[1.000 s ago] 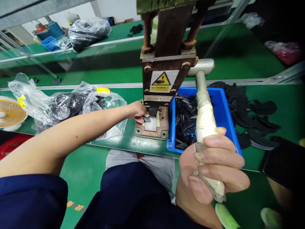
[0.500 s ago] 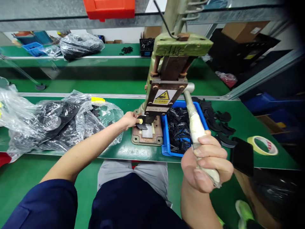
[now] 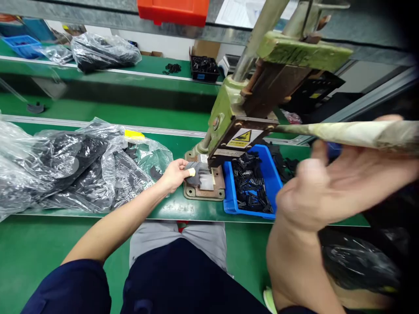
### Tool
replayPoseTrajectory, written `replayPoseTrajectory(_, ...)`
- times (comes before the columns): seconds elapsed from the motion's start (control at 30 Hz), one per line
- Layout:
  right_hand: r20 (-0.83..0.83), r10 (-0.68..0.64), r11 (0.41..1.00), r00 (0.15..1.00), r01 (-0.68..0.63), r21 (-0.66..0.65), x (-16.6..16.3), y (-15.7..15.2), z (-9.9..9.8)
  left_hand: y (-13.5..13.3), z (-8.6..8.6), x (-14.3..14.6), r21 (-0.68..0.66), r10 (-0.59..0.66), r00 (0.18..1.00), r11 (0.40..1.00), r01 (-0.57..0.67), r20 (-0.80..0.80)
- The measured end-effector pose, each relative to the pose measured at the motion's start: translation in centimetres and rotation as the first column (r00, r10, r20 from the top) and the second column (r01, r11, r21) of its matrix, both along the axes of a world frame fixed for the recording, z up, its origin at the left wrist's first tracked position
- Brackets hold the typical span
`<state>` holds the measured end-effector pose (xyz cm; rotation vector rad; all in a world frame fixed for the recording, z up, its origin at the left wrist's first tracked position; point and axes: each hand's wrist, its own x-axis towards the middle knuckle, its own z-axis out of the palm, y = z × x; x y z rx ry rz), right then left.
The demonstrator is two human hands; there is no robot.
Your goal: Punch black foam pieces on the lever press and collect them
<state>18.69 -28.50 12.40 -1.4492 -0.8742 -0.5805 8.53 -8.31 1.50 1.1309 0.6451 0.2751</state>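
My left hand [image 3: 175, 175] pinches a flat black curved piece [image 3: 194, 178] between thumb and fingers, with a bit of yellow at the thumb tip. The piece lies over the metal base [image 3: 218, 174] of a green hand press [image 3: 225, 102], beside a pale plate [image 3: 206, 182] and just left of the raised press head. On the right, the wrapped press lever [image 3: 353, 133] points out sideways toward me. My right hand [image 3: 327, 187], blurred, is underneath and against the lever, its palm turned up and its fingers loosely apart rather than wrapped round it.
A blue bin [image 3: 275, 183] full of small black pieces stands right of the press. Clear plastic bags [image 3: 81, 170] of black parts cover the bench on the left. Behind are a small black box [image 3: 204, 72] and another bag [image 3: 104, 50]. A red bin [image 3: 173, 11] sits overhead.
The lever has swung up and the press head has risen off the base. My right hand has loosened its grip and moved up and right. My left hand still holds the black piece.
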Motion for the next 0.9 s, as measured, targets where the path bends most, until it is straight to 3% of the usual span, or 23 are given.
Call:
replayPoseTrajectory(0.03,0.013,-0.073,0.996,0.997,0.073,0.057,-1.0,0.3,-1.3,0.1,0.4,-0.7,0.001,-0.002,1.0,1.0,0.002,0.021)
replayPoseTrajectory(0.1,-0.077,-0.122,0.992,0.99,0.122,0.005,-2.8,0.8,-4.5,0.2,1.0,-2.0,0.011,-0.019,0.998,1.0,0.018,0.058)
replayPoseTrajectory(0.17,-0.201,0.004,0.958,0.98,-0.061,-0.28,-4.0,1.3,-7.5,0.1,1.5,-3.1,0.023,-0.053,0.996,0.998,0.051,0.074)
replayPoseTrajectory(0.23,-0.255,0.16,0.846,0.954,-0.265,-0.462,-4.8,2.0,-9.6,-0.1,1.8,-4.1,0.033,-0.097,0.993,0.995,0.095,0.073)
replayPoseTrajectory(0.3,-0.251,0.25,0.79,0.935,-0.347,-0.505,-5.1,2.5,-10.6,-0.5,1.9,-4.8,0.042,-0.135,0.988,0.99,0.132,0.075)
replayPoseTrajectory(0.5,-0.244,0.225,0.846,0.943,-0.314,-0.432,-5.8,2.7,-11.1,-2.0,1.4,-6.0,0.05,-0.175,0.979,0.984,0.17,0.106)
replayPoseTrajectory(0.6,-0.294,0.208,0.859,0.933,-0.318,-0.401,-6.1,2.3,-12.0,-2.3,1.0,-6.6,0.237,-0.186,0.979,0.958,0.161,0.087)
replayPoseTrajectory(0.67,-0.362,0.221,0.847,0.906,-0.362,-0.39,-6.1,2.3,-12.6,-2.1,0.7,-7.2,0.528,-0.196,0.971,0.844,0.098,0.134)
replayPoseTrajectory(0.73,-0.447,0.256,0.816,0.857,-0.44,-0.375,-5.8,2.3,-12.9,-1.6,0.3,-7.9,0.793,-0.255,0.946,0.61,-0.004,0.201)
replayPoseTrajectory(0.8,-0.526,0.295,0.78,0.798,-0.519,-0.35,-5.5,2.4,-13.0,-1.0,0.0,-8.7,0.921,-0.361,0.902,0.38,-0.091,0.238)
replayPoseTrajectory(0.83,-0.557,0.312,0.765,0.769,-0.551,-0.333,-5.3,2.4,-12.9,-0.7,-0.2,-9.1,0.945,-0.402,0.883,0.304,-0.119,0.241)
replayPoseTrajectory(0.9,-0.608,0.342,0.742,0.716,-0.603,-0.294,-5.2,2.7,-12.7,-0.4,-0.2,-9.8,0.969,-0.454,0.867,0.217,-0.117,0.206)
